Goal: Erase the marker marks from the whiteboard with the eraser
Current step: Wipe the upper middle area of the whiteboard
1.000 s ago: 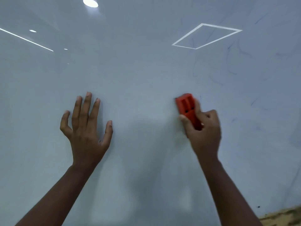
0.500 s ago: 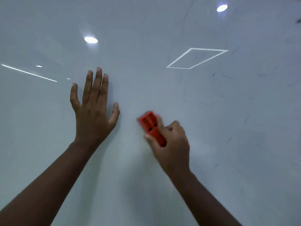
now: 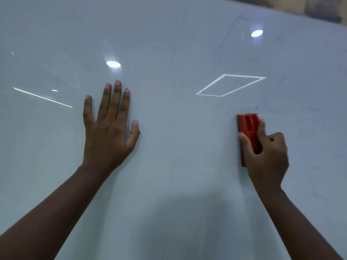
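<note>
Left hand (image 3: 109, 132) lies flat w/ fingers spread, palm pressed on the whiteboard (image 3: 169, 166), holding nothing. Further right, faint blue marker marks (image 3: 262, 107) sit just above & right of the eraser. Right hand (image 3: 266, 152) grips the red eraser (image 3: 247, 126), thumb on its left edge, fingers curled over its back, pad side on the board. Eraser looks light, rigid plastic, prob. easy to slide; best held by its long sides. Board is glossy, likely slick.
</note>
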Tool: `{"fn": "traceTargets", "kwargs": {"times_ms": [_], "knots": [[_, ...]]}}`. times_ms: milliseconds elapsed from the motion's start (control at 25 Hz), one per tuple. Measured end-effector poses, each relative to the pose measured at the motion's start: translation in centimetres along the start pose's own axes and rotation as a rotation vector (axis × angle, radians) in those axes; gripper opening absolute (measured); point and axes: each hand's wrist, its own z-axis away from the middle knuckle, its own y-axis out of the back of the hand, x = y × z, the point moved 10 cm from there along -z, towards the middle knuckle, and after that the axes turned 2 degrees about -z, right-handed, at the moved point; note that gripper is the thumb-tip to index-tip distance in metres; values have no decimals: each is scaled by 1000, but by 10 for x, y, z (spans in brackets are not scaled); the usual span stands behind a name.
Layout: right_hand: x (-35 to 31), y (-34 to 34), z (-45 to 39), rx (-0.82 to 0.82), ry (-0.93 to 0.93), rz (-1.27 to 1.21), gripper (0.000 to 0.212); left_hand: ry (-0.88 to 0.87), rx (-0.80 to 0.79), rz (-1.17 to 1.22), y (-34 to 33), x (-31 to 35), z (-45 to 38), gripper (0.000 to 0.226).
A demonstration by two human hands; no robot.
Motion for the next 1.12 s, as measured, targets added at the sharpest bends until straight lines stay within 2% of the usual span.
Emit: {"fn": "traceTargets", "kwargs": {"times_ms": [120,240,320,480,640,720,840,1120], "knots": [[15,-3,0,110,-102,-65,63,5,3,-17,0,1,0,71],[-11,-15,1,159,-145,-139,63,3,10,-26,0,4,0,71],[-59,-24,7,166,-37,-136,62,3,23,-27,1,4,0,71],[-166,-47,50,34,373,-104,63,-2,39,-24,2,5,1,72],[-182,-43,41,19,619,-84,63,3,42,-19,4,3,-1,73],[-170,-40,20,28,651,-61,63,7,69,-28,7,3,-3,72],[-130,-35,-25,78,514,-54,63,9,96,-59,8,3,-7,69],[-16,-21,-86,270,-60,-171,67,-100,100,-58,7,5,-77,75]]}}
